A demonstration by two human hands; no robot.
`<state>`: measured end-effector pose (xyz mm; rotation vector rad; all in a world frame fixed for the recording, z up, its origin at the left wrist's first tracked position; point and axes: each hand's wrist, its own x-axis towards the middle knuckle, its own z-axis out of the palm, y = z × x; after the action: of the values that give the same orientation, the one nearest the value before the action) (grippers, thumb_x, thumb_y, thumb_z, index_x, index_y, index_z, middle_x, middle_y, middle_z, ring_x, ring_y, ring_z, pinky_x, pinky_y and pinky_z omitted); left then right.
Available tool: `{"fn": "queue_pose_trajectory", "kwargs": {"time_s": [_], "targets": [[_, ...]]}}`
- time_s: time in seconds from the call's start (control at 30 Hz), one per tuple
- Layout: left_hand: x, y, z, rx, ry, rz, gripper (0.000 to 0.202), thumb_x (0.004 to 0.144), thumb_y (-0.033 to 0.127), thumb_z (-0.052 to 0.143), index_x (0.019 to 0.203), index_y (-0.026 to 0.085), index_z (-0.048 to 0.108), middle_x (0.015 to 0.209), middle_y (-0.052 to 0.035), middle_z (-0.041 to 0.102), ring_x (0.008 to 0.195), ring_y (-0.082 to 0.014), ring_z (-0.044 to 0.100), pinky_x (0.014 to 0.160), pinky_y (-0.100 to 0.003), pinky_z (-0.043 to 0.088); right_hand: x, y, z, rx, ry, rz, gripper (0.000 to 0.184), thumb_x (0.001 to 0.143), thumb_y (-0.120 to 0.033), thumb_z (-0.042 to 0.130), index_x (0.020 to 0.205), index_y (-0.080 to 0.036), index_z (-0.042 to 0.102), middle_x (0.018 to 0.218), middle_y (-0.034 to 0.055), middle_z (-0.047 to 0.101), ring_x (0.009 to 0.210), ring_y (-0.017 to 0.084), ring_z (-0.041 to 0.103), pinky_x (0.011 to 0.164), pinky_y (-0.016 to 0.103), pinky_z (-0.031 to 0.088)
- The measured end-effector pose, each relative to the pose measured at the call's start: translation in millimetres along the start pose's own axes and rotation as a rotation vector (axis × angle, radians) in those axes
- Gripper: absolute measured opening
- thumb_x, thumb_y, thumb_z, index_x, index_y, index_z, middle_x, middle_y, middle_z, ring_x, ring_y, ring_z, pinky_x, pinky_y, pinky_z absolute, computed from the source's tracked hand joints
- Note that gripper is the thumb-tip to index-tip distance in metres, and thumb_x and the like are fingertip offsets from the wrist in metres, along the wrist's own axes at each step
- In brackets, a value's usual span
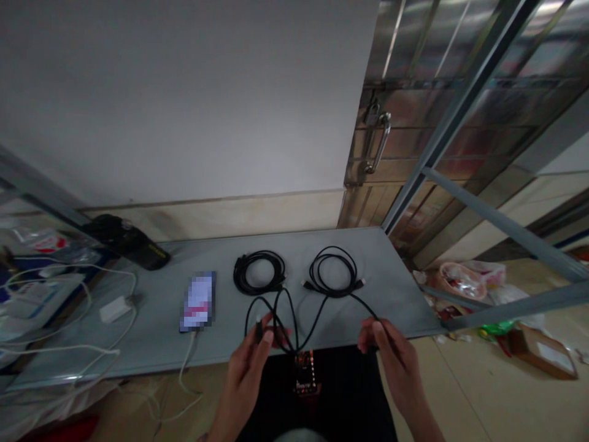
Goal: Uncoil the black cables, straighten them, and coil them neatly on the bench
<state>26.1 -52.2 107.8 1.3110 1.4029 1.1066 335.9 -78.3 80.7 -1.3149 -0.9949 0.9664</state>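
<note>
A black cable with plug ends forms a loose round coil (333,271) on the grey tabletop, and more of its length loops down toward me. My left hand (251,359) is closed on this cable, with a plug (259,328) standing up between thumb and fingers. Several loops hang beside those fingers over the table's front edge. My right hand (391,347) pinches the strand running from the coil's right side. A second black cable (260,272), more tightly coiled, lies left of the loose coil; I cannot tell whether the loops touch it.
A phone (197,302) lies plugged into a white cord, near a white adapter (115,309). Behind it lies a black bottle (131,242). Another lit phone (305,371) rests at my lap. Grey metal posts (453,116) frame the table (400,288); a cardboard box (543,351) is on the floor.
</note>
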Motion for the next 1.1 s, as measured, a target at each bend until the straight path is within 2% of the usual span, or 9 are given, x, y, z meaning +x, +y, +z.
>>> {"fn": "queue_pose_trajectory", "kwargs": {"time_s": [0.1, 0.23, 0.33, 0.4, 0.5, 0.67, 0.83, 0.97, 1.1], "targets": [[7, -7, -24.6, -0.08, 0.114, -0.046, 0.068, 0.107, 0.071, 0.067, 0.152, 0.02, 0.073, 0.118, -0.0128, 0.088, 0.108, -0.0329, 0.085, 0.101, -0.047, 0.069, 9, -2, -21, 0.029, 0.126, -0.044, 0.041, 0.11, -0.062, 0.069, 0.111, -0.022, 0.078, 0.08, 0.0043, 0.072, 0.071, 0.021, 0.068, 0.066, 0.033, 0.058], [23, -6, -63.2, -0.283, 0.291, -0.037, 0.063, 0.105, 0.071, 0.07, 0.137, 0.017, 0.077, 0.115, -0.0143, 0.087, 0.112, -0.0331, 0.083, 0.096, -0.044, 0.069, 23, -15, -48, 0.133, 0.273, -0.111, 0.038, 0.108, -0.058, 0.076, 0.114, -0.021, 0.078, 0.078, 0.0018, 0.07, 0.067, 0.017, 0.064, 0.061, 0.03, 0.053], [32, 0, -93.1, -0.384, 0.434, 0.003, 0.057, 0.099, 0.072, 0.077, 0.119, 0.019, 0.08, 0.106, -0.0095, 0.086, 0.101, -0.028, 0.081, 0.091, -0.039, 0.066, 34, -26, -69, 0.235, 0.387, -0.185, 0.04, 0.099, -0.058, 0.086, 0.107, -0.019, 0.078, 0.078, 0.0, 0.068, 0.067, 0.015, 0.063, 0.061, 0.028, 0.054], [34, 5, -109.4, -0.444, 0.537, 0.011, 0.051, 0.096, 0.07, 0.08, 0.11, 0.021, 0.079, 0.101, -0.0057, 0.084, 0.098, -0.0255, 0.077, 0.093, -0.038, 0.064, 39, -31, -82, 0.321, 0.457, -0.224, 0.041, 0.094, -0.056, 0.093, 0.101, -0.019, 0.077, 0.08, -0.0004, 0.068, 0.07, 0.014, 0.061, 0.062, 0.027, 0.054], [33, 10, -123.7, -0.512, 0.663, -0.033, 0.047, 0.095, 0.069, 0.081, 0.105, 0.023, 0.077, 0.093, -0.0027, 0.08, 0.098, -0.0242, 0.072, 0.098, -0.038, 0.061, 44, -35, -99, 0.403, 0.523, -0.237, 0.041, 0.091, -0.054, 0.095, 0.095, -0.018, 0.076, 0.081, -0.001, 0.062, 0.072, 0.013, 0.057, 0.059, 0.025, 0.051], [27, 10, -124.9, -0.543, 0.698, -0.095, 0.047, 0.097, 0.071, 0.078, 0.102, 0.025, 0.077, 0.092, -0.0015, 0.076, 0.1, -0.0239, 0.069, 0.101, -0.038, 0.059, 45, -37, -114, 0.444, 0.541, -0.241, 0.037, 0.091, -0.052, 0.094, 0.096, -0.019, 0.078, 0.081, -0.0012, 0.057, 0.075, 0.014, 0.054, 0.059, 0.025, 0.048], [29, 11, -117.0, -0.596, 0.695, -0.102, 0.042, 0.099, 0.07, 0.075, 0.097, 0.028, 0.08, 0.089, 0.0, 0.075, 0.098, -0.023, 0.067, 0.095, -0.034, 0.061, 45, -41, -112, 0.445, 0.536, -0.245, 0.037, 0.092, -0.053, 0.094, 0.101, -0.019, 0.081, 0.081, -0.0021, 0.057, 0.074, 0.013, 0.053, 0.06, 0.025, 0.047], [29, 17, -100.8, -0.718, 0.65, -0.162, 0.039, 0.106, 0.064, 0.07, 0.099, 0.028, 0.081, 0.085, 0.001, 0.073, 0.091, -0.0199, 0.067, 0.091, -0.032, 0.063, 40, -41, -95, 0.435, 0.485, -0.229, 0.038, 0.088, -0.052, 0.097, 0.094, -0.019, 0.079, 0.088, 0.0005, 0.064, 0.079, 0.014, 0.058, 0.064, 0.026, 0.053], [29, 20, -75.0, -0.863, 0.612, -0.244, 0.038, 0.113, 0.057, 0.061, 0.11, 0.026, 0.083, 0.095, -0.0011, 0.079, 0.096, -0.0186, 0.074, 0.097, -0.033, 0.065, 26, -38, -61, 0.4, 0.394, -0.172, 0.03, 0.096, -0.051, 0.091, 0.108, -0.024, 0.082, 0.107, 0.0044, 0.075, 0.095, 0.018, 0.071, 0.078, 0.032, 0.063]]}}
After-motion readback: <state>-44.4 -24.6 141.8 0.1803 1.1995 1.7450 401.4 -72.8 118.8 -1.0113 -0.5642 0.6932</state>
